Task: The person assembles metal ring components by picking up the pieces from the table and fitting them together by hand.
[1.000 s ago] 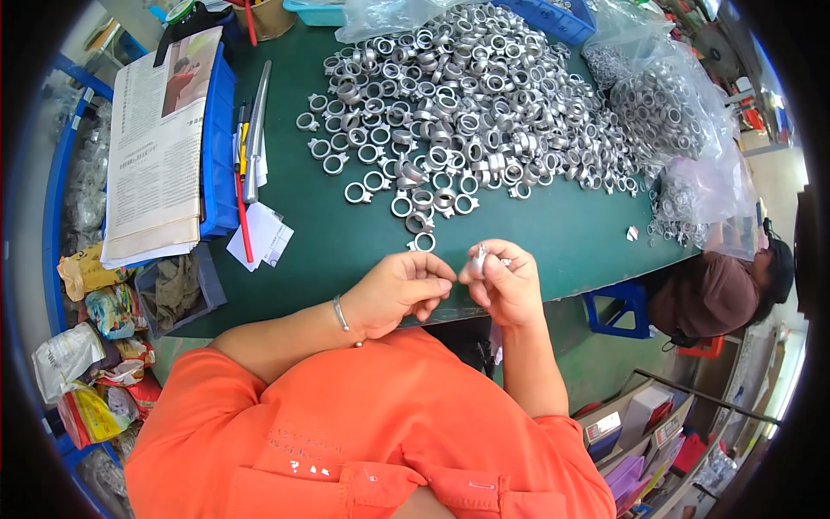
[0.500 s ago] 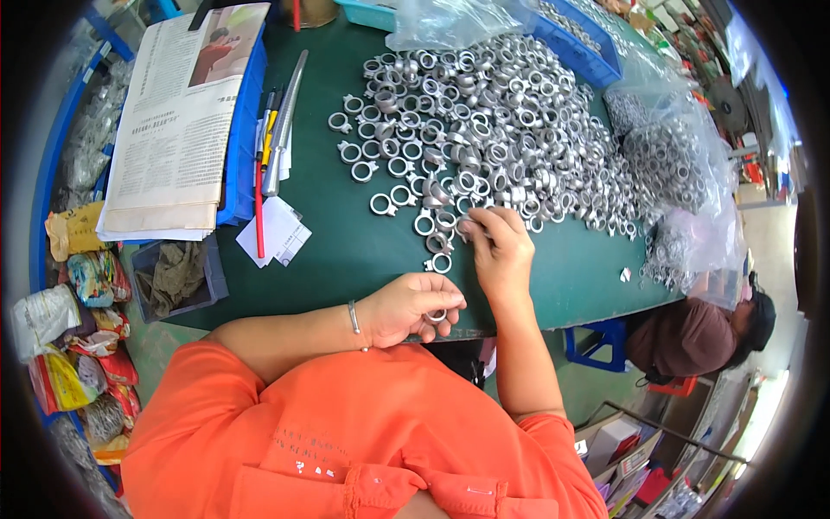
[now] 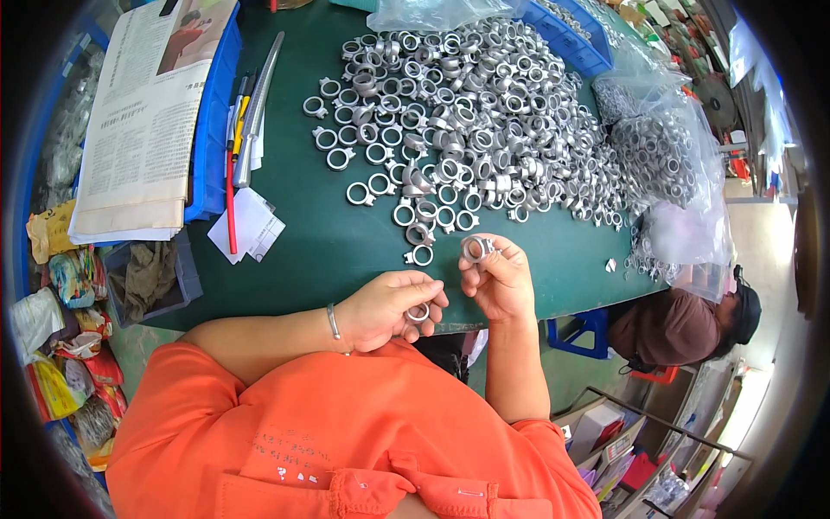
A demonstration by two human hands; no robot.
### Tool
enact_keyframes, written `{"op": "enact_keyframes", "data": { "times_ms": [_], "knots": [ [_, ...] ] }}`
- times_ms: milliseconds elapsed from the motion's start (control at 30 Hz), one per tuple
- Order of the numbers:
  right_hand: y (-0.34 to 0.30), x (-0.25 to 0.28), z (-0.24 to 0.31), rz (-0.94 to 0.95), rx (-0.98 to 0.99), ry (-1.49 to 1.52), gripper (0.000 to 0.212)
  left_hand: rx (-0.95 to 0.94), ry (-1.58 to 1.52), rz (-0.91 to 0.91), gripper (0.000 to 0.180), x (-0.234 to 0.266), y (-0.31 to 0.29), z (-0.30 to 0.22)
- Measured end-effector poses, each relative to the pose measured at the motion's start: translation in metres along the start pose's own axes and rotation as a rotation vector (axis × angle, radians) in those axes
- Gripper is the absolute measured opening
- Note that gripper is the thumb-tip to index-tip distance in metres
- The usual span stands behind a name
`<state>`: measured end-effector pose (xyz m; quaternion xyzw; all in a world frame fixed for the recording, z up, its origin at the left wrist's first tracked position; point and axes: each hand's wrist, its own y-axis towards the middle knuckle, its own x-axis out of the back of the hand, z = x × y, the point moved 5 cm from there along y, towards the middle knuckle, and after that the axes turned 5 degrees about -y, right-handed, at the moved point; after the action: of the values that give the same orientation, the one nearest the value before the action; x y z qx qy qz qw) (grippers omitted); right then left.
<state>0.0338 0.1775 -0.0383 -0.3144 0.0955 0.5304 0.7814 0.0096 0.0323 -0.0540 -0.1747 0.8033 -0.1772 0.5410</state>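
Note:
A large heap of grey metal rings (image 3: 510, 130), each with a small lug on its side, covers the middle of the green table (image 3: 285, 285). My right hand (image 3: 500, 281) pinches one metal ring (image 3: 475, 249) between thumb and fingers, lifted just off the near edge of the heap. Close by on its left, my left hand (image 3: 393, 307) has its fingers curled round another metal ring (image 3: 418, 312). A single loose ring (image 3: 420, 255) lies on the table beyond my left hand, at the near end of a trail of rings.
A blue bin with a newspaper (image 3: 138, 112) on it stands at left, beside a tapered metal rod (image 3: 262, 108), pens and white paper slips (image 3: 249, 227). Clear bags of rings (image 3: 666, 156) sit at right. Another person (image 3: 674, 329) is beyond the table's right end.
My right hand has drawn back from the heap toward me, bringing a ring up in its fingers. My left hand keeps its ring. The whole view has shifted slightly.

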Motion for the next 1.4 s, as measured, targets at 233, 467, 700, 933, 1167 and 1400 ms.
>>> {"op": "enact_keyframes", "data": {
  "times_ms": [233, 467, 700, 933, 1167, 1400],
  "knots": [
    [-0.026, -0.026, 0.012, 0.108, -0.229, -0.762, 0.012, 0.048, -0.127, 0.019, 0.031, -0.007, -0.004, -0.006],
    [0.01, -0.018, 0.029, -0.331, 0.525, -1.586, 0.01, 0.097, -0.056, 0.021, 0.023, 0.0, 0.002, 0.006],
    [-0.003, 0.003, 0.027, -0.093, 0.49, -1.018, 0.009, 0.066, -0.068, -0.028, 0.022, 0.0, 0.0, 0.003],
    [-0.023, -0.006, 0.029, -0.001, 0.504, -0.638, 0.009, 0.049, -0.103, -0.006, 0.029, 0.001, 0.0, 0.0],
    [-0.043, -0.036, 0.04, 0.073, 0.855, -0.868, 0.019, 0.045, -0.156, 0.055, 0.037, 0.002, 0.0, 0.001],
    [0.003, -0.025, 0.045, -0.352, 0.669, -1.464, 0.013, 0.068, -0.176, 0.027, 0.028, 0.001, 0.0, 0.002]
  ]
}}
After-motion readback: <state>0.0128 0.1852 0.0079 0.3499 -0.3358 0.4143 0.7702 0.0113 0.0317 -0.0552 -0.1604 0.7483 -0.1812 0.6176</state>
